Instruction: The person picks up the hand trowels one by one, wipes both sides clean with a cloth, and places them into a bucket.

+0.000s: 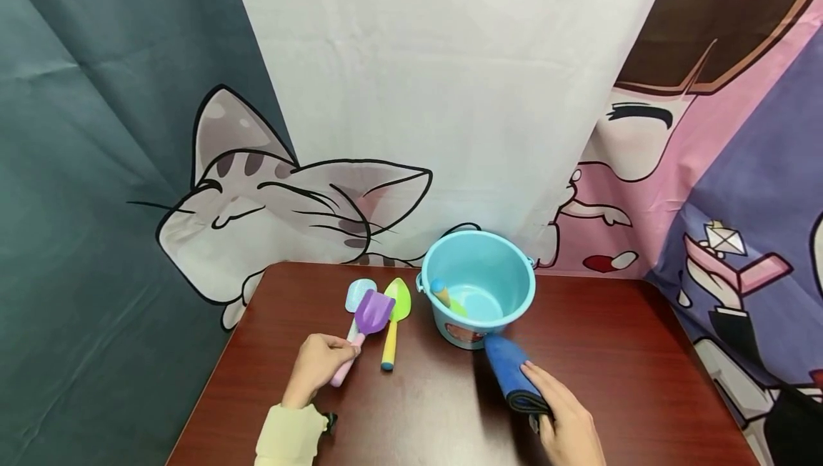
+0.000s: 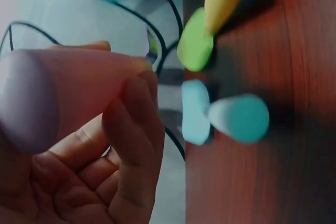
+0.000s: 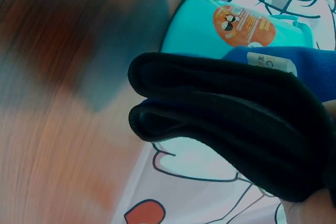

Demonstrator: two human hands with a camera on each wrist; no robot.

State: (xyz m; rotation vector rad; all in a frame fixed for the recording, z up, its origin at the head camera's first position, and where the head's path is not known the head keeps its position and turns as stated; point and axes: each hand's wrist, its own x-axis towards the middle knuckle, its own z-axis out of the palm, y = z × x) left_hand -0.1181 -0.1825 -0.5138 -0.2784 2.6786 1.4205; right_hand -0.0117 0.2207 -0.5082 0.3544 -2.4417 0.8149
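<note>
Red-brown bench [image 1: 611,352] before a cartoon-printed curtain [image 1: 437,58]. Pinched in the left grip [image 1: 319,362], above a pale-blue toy spade [image 1: 358,296]: purple toy shovel [image 1: 373,312], liable to snag if swung low. Clasped in the right grip [image 1: 569,416], beside the turquoise bucket [image 1: 479,255]: folded blue cloth [image 1: 510,366], risking a jolt if pushed.

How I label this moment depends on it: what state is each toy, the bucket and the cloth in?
Purple shovel: handle pinched in the left hand.
Light-blue shovel: lying on the table, partly hidden in the head view.
Green shovel: lying on the table.
Bucket: upright, one toy inside.
Blue-tipped toy: inside the bucket, partly hidden.
Blue cloth: folded, gripped by the right hand.
</note>
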